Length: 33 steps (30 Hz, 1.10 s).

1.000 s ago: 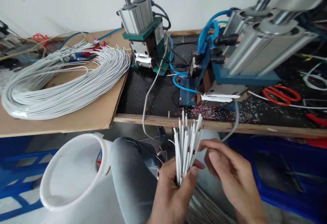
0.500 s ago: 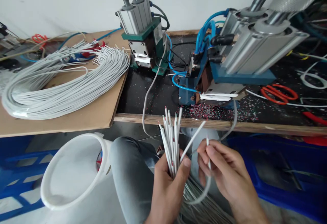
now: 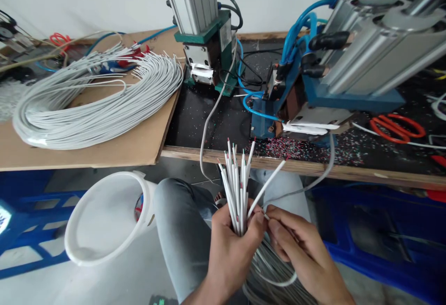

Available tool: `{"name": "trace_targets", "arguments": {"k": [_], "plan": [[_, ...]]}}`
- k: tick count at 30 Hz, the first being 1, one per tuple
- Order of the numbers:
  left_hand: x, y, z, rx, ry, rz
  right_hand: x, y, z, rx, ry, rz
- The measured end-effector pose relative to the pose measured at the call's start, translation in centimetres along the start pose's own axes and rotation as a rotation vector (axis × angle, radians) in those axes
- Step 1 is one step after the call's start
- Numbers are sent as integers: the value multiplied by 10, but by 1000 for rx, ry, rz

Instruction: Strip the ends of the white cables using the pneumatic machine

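Many white wires [image 3: 241,198] stand gripped in the left hand [image 3: 232,251]; the right hand [image 3: 301,244] pinches one wire end [image 3: 266,217].

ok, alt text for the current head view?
A person's left hand grips a bundle of white cables with coloured tips, while the right hand pinches one cable close beside it. On the workbench beyond stand a green-and-silver machine and a blue-and-silver machine. At left, a large cable coil lies on cardboard, with a white bucket lower down.
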State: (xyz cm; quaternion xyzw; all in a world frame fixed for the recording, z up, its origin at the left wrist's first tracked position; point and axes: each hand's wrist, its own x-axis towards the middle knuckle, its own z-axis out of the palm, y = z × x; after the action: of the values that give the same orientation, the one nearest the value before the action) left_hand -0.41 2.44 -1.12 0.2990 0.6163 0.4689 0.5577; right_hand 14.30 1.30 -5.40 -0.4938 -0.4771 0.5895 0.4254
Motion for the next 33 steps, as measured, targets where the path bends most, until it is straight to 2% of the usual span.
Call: {"name": "trace_targets", "arguments": {"k": [4,9,11,14,16,18,21,23,26,33], "plan": [[0,6,3,62,-4,2,2,-12,-2,-145,-156,-29],[4,5,-1,198,-116,88,9,-29,-9,-367,-273,-124],[6,4,-5,251,-175,118,11,-36,-15,-512,-288,-200],[9,4,-8,269,-256,90,14,-41,-24,-669,-258,-351],[9,4,-6,232,-258,44,14,-35,-23,-615,-231,-377],[8,4,-2,155,-197,8,12,-22,-14,-439,-142,-332],[5,0,3,61,-89,-12,4,4,10,-94,91,-154],[4,-4,4,56,-68,-12,-2,18,24,40,167,-62],[3,-7,3,46,-60,-4,-5,26,34,118,187,-10],[5,-7,2,66,-67,-13,0,20,31,219,203,38]]}}
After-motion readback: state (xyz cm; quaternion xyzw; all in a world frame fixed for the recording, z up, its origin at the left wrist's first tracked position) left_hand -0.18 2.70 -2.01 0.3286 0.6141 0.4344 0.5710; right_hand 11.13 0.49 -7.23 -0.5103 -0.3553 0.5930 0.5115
